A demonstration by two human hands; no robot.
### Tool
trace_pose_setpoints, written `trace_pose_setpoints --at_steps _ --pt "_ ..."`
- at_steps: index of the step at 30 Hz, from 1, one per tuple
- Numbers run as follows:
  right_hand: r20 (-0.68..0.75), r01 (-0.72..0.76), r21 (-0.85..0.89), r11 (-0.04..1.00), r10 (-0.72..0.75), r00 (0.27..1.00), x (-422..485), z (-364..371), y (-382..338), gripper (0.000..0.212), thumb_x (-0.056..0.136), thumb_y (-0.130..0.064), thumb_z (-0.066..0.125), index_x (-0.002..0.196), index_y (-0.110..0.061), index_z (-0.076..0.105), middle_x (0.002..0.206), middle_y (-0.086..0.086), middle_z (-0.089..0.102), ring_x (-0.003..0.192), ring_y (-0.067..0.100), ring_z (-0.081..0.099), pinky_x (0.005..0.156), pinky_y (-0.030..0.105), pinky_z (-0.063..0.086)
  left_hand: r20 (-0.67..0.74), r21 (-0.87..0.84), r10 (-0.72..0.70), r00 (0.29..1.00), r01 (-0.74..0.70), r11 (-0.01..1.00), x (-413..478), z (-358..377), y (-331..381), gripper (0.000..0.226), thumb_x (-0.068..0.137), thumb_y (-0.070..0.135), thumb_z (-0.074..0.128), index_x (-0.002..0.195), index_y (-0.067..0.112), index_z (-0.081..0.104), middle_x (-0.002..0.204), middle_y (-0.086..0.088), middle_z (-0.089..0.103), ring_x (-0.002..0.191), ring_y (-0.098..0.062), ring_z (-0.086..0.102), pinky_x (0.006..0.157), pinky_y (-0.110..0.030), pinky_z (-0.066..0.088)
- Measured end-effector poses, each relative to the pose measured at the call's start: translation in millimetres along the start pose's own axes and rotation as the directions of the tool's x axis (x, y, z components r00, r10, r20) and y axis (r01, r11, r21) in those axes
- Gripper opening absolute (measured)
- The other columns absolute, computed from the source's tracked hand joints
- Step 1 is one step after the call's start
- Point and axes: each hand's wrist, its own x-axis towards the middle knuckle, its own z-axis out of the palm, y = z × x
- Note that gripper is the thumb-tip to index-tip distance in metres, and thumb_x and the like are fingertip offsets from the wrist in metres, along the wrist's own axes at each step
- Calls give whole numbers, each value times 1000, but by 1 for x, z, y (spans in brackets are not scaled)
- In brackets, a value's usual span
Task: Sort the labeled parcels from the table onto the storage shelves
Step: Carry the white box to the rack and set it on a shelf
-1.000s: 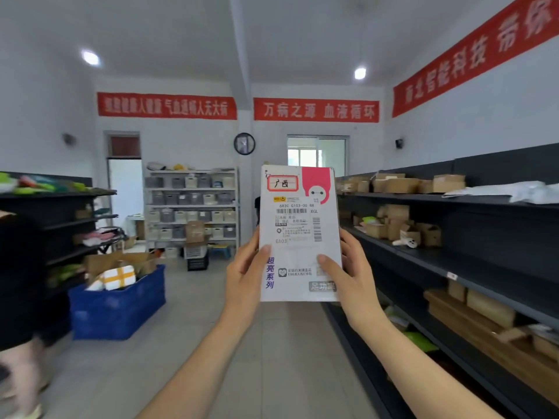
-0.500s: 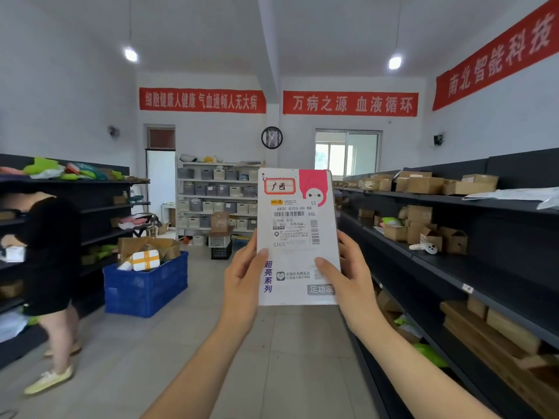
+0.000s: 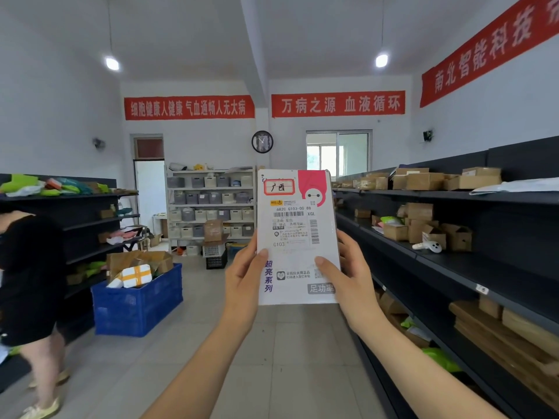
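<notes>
Left of the dark metal shelves (image 3: 453,261), both hands, left hand (image 3: 245,282) and right hand (image 3: 352,279), grip an upright flat white parcel (image 3: 298,237) bearing a red-framed label and pink corner.

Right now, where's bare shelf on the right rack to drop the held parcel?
With the parcel in both hands, the clearest patch is on the middle shelf, nearer than the white scanner and open boxes. The top shelf is crowded with cartons; the lower shelf holds stacked flat boxes.
</notes>
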Motion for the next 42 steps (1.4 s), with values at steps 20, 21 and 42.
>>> trace_pose_setpoints --at_steps 20,21,42 --pt "-27 -29 -53 998 28 999 93 30 89 63 76 -32 69 134 -31 45 129 -2 61 112 22 66 83 46 60 26 -23 -26 999 26 999 116 -36 -85 36 95 14 51 111 44 63 124 -8 65 102 -27 69 68 -27 59" --pt "-25 -25 -42 999 24 999 100 26 94 62 77 -31 69 134 -31 45 129 -2 62 112 21 66 83 46 60 29 -14 -16 999 17 1000 122 -32 -88 36 95 14 51 111 44 64 124 -8 65 103 -27 68 71 -29 59" --pt "-7 -22 62 998 23 1000 249 -29 207 55 88 -14 66 135 -30 44 127 -2 61 110 20 67 80 39 61 9 72 43 999 -43 996 257 26 -188 36 96 11 47 110 41 61 119 -4 68 83 -10 72 58 -18 55"
